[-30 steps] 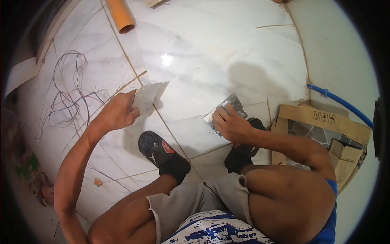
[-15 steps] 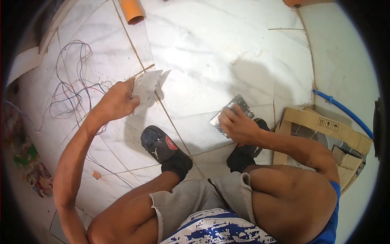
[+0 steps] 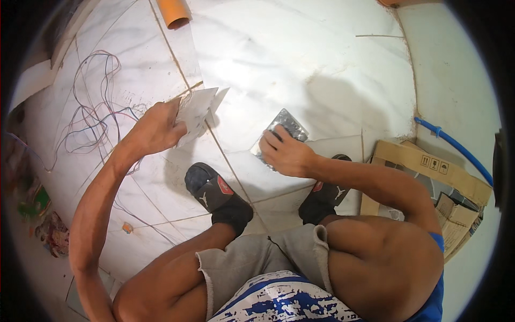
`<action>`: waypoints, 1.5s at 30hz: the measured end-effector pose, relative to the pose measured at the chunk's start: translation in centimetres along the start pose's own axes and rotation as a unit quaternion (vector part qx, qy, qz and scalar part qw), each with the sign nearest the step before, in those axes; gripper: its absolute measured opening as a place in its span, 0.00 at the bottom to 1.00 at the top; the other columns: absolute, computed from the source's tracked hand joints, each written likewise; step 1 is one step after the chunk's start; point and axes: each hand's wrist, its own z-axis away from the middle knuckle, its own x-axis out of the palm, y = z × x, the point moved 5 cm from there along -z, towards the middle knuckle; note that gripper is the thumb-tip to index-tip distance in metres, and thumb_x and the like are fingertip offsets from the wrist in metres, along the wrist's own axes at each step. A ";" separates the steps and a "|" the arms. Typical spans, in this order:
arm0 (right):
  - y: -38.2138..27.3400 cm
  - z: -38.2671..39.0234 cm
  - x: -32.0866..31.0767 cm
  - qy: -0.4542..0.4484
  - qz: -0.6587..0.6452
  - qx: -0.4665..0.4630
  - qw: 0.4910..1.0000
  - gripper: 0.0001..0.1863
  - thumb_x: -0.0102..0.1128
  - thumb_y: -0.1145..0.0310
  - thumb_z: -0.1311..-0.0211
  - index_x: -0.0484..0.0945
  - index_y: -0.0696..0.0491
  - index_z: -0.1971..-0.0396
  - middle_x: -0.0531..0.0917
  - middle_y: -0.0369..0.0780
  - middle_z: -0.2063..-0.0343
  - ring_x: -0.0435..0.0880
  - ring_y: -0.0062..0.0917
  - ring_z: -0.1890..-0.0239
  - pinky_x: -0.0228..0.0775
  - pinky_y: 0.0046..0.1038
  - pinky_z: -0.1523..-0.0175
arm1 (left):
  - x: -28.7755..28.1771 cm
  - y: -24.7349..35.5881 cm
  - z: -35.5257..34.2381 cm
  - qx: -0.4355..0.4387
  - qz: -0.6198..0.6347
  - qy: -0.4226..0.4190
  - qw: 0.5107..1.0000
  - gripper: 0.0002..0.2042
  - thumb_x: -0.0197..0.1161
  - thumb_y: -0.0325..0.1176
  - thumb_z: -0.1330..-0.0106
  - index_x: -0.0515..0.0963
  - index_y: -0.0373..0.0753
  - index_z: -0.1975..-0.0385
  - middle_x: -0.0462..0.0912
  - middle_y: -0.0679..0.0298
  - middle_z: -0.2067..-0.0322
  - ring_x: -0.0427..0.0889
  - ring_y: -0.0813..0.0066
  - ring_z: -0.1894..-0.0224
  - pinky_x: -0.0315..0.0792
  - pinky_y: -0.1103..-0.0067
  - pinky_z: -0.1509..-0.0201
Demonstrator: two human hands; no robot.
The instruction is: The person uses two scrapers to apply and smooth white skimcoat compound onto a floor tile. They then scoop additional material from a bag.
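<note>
One speckled plate [image 3: 294,125] partly hidden by right fingers [image 3: 284,137]

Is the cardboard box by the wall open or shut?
Open: a grey patterned surface shows inside the box, framed by its edges. How full, I cannot tell.

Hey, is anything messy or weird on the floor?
Yes: the thin wires beside the left hand lie in a loose tangle, not a neat coil. A small orange scrap also sits alone on the floor, perhaps dropped.
</note>
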 end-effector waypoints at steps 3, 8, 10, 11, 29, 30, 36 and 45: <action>0.2 2.4 -1.2 0.062 -0.004 0.014 0.998 0.14 0.56 0.69 0.50 0.81 0.63 0.66 0.77 0.49 0.59 0.75 0.43 0.51 0.64 0.48 0.47 | -0.3 0.1 0.7 0.028 0.030 0.025 0.999 0.16 0.55 0.29 0.47 0.73 0.24 0.61 0.79 0.41 0.77 0.82 0.49 0.73 0.74 0.64 0.63; -0.6 1.5 -0.6 0.012 0.026 0.024 0.999 0.17 0.56 0.65 0.46 0.80 0.64 0.64 0.77 0.49 0.57 0.73 0.42 0.50 0.63 0.49 0.47 | -0.3 -1.9 0.2 0.026 -0.006 0.031 0.999 0.19 0.55 0.29 0.49 0.73 0.23 0.58 0.79 0.40 0.76 0.81 0.45 0.71 0.74 0.63 0.61; -0.4 -2.1 -0.2 -0.010 0.053 0.037 0.998 0.17 0.56 0.65 0.46 0.80 0.63 0.63 0.76 0.49 0.57 0.73 0.42 0.51 0.63 0.49 0.48 | -0.6 -1.7 0.2 0.024 0.006 0.033 0.999 0.19 0.55 0.29 0.50 0.73 0.23 0.59 0.79 0.39 0.76 0.81 0.44 0.70 0.74 0.63 0.61; 0.1 -4.1 0.0 -0.032 0.077 0.049 0.995 0.17 0.56 0.65 0.47 0.81 0.62 0.62 0.76 0.49 0.58 0.73 0.42 0.51 0.63 0.49 0.48 | -0.9 -1.2 0.4 0.030 0.007 0.039 0.999 0.19 0.54 0.29 0.50 0.73 0.23 0.59 0.79 0.39 0.75 0.81 0.45 0.70 0.74 0.63 0.60; 2.0 -1.6 -4.5 -0.196 0.059 -0.040 0.978 0.20 0.53 0.66 0.42 0.76 0.63 0.54 0.76 0.50 0.51 0.72 0.40 0.48 0.62 0.44 0.42 | -1.9 -3.7 -0.9 0.066 -0.015 0.086 0.994 0.15 0.56 0.31 0.50 0.73 0.24 0.66 0.79 0.37 0.72 0.80 0.41 0.67 0.73 0.60 0.58; 0.6 -1.1 -3.2 -0.196 0.055 -0.044 0.978 0.20 0.53 0.66 0.42 0.76 0.63 0.54 0.76 0.50 0.51 0.72 0.40 0.48 0.62 0.44 0.42 | -2.0 -3.4 -0.8 0.070 -0.013 0.082 0.994 0.15 0.55 0.31 0.49 0.73 0.24 0.66 0.79 0.37 0.72 0.80 0.41 0.66 0.73 0.60 0.57; -3.7 -3.4 0.7 -0.132 0.008 -0.010 0.991 0.16 0.51 0.65 0.42 0.78 0.60 0.61 0.77 0.48 0.54 0.71 0.40 0.46 0.60 0.45 0.42 | -1.6 -6.2 -0.1 0.025 0.024 0.063 0.997 0.19 0.55 0.30 0.49 0.73 0.24 0.59 0.80 0.38 0.67 0.80 0.46 0.63 0.73 0.66 0.54; -4.6 -9.7 2.7 -0.034 0.056 0.044 0.997 0.15 0.53 0.64 0.44 0.79 0.58 0.63 0.76 0.49 0.54 0.71 0.42 0.48 0.62 0.45 0.47 | -2.1 -6.5 0.2 0.028 -0.008 0.075 0.997 0.21 0.55 0.30 0.49 0.73 0.24 0.56 0.80 0.39 0.66 0.80 0.48 0.63 0.73 0.67 0.52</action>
